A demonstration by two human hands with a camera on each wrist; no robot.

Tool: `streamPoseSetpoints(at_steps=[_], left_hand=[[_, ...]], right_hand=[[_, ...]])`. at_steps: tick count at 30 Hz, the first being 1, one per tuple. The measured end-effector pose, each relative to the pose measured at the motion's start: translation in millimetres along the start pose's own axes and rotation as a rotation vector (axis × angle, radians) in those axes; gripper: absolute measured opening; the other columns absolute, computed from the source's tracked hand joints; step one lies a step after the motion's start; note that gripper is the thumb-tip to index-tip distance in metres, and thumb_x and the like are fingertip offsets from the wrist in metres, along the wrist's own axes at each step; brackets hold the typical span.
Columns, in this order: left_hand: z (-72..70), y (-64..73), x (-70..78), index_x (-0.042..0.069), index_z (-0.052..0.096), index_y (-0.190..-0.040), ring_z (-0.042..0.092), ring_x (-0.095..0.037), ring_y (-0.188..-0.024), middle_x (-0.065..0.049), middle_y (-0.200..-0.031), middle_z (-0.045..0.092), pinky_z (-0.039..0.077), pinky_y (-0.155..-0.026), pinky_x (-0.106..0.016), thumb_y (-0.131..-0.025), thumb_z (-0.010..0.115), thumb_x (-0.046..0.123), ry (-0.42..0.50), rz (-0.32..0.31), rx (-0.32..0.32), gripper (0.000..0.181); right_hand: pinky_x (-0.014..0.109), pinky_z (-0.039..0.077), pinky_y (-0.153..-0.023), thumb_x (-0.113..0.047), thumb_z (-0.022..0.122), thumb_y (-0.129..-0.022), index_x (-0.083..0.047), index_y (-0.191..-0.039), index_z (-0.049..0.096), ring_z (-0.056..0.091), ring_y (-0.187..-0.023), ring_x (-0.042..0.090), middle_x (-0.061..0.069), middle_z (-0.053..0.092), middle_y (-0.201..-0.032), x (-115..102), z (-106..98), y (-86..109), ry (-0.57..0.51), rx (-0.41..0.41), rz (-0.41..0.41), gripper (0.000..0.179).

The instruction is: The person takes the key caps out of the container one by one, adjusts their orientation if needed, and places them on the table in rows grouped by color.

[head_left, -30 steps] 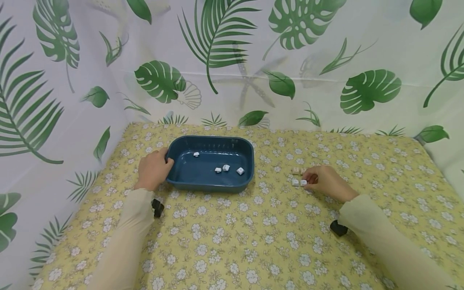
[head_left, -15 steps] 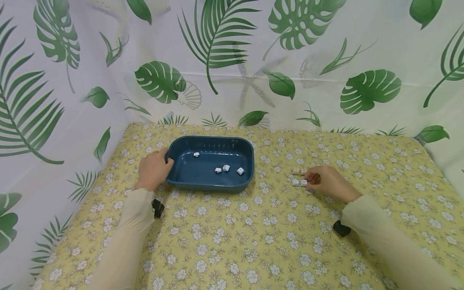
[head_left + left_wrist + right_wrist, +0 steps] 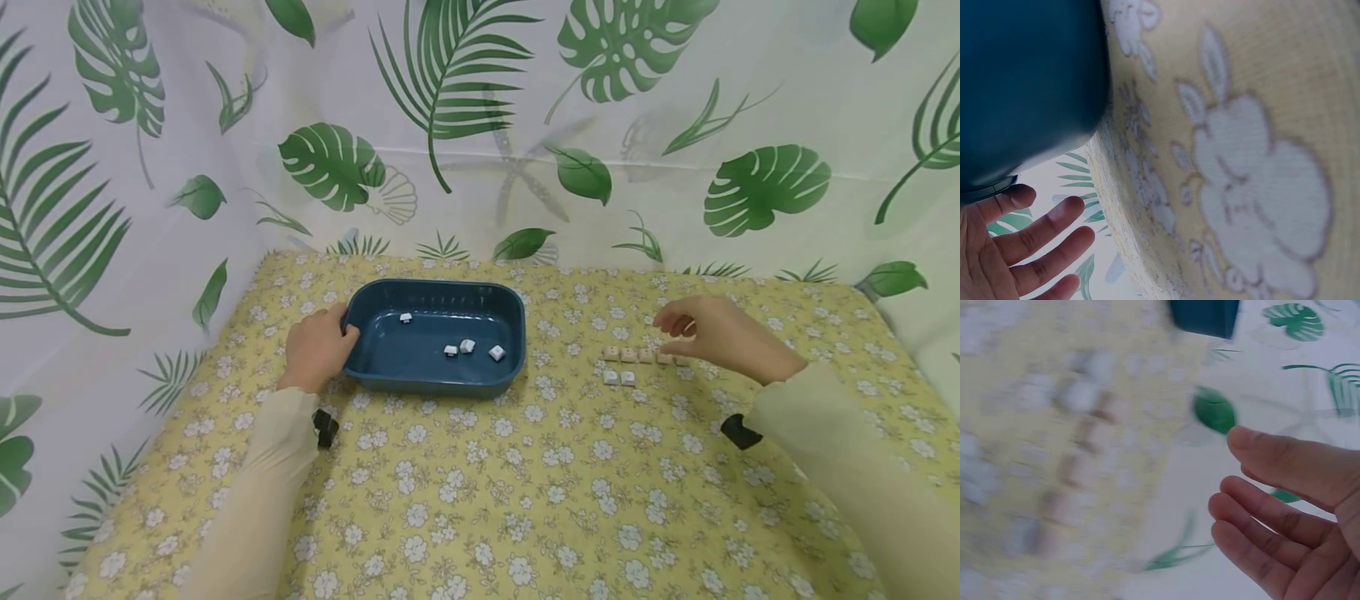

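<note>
My left hand point(image 3: 317, 350) grips the left rim of a dark blue tray point(image 3: 435, 387), thumb over the edge. In the left wrist view the other fingers point(image 3: 1047, 234) spread loosely beside the tray's wall. Several white keycaps point(image 3: 497, 353) lie scattered in the tray. To its right, a row of beige keycaps point(image 3: 628, 355) stands on the cloth, its right end partly behind my right hand point(image 3: 720, 333). Just in front of that row sit two white keycaps point(image 3: 627, 378), side by side. Raised above the row, my right hand holds nothing, thumb and fingers apart.
A yellow floral cloth point(image 3: 465, 492) covers the table. White curtains point(image 3: 480, 208) with green leaves rise behind it and at the left. Both wrists carry a black camera, such as the left one point(image 3: 325, 427). Blur softens the keycaps in the right wrist view.
My right hand has let go of the right-hand white keycap and moved up and to the right, uncovering more of the beige row. My left hand and the tray stay in place.
</note>
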State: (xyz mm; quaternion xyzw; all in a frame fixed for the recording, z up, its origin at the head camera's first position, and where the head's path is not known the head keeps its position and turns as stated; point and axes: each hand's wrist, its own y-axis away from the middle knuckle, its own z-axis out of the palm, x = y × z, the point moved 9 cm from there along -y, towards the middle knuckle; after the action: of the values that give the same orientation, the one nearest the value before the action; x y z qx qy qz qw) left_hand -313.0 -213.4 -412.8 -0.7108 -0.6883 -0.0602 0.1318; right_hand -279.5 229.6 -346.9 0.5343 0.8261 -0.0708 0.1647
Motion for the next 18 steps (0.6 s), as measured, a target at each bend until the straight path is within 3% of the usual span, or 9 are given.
streamPoseSetpoints(at_steps=[9, 18], left_hand=[[0.9, -0.4, -1.1, 0.002, 0.051, -0.132, 0.062, -0.037, -0.084, -0.025, -0.105, 0.064, 0.048, -0.077, -0.052, -0.095, 0.041, 0.024, 0.01, -0.004, 0.0, 0.044], [1.1, -0.7, -1.3, 0.002, 0.052, -0.132, 0.062, -0.037, -0.083, -0.025, -0.104, 0.064, 0.048, -0.076, -0.051, -0.095, 0.041, 0.024, -0.004, 0.002, 0.01, 0.044]], right_hand=[[0.044, 0.052, -0.079, -0.01, 0.072, -0.08, -0.002, -0.103, 0.068, 0.065, -0.087, 0.025, 0.013, 0.069, -0.098, -52, -60, -26.4, 0.084, 0.048, -0.096, 0.025], [0.041, 0.053, -0.079, -0.011, 0.07, -0.082, -0.002, -0.101, 0.069, 0.064, -0.085, 0.023, 0.012, 0.069, -0.095, -110, -76, -70.1, 0.135, 0.024, -0.204, 0.02]])
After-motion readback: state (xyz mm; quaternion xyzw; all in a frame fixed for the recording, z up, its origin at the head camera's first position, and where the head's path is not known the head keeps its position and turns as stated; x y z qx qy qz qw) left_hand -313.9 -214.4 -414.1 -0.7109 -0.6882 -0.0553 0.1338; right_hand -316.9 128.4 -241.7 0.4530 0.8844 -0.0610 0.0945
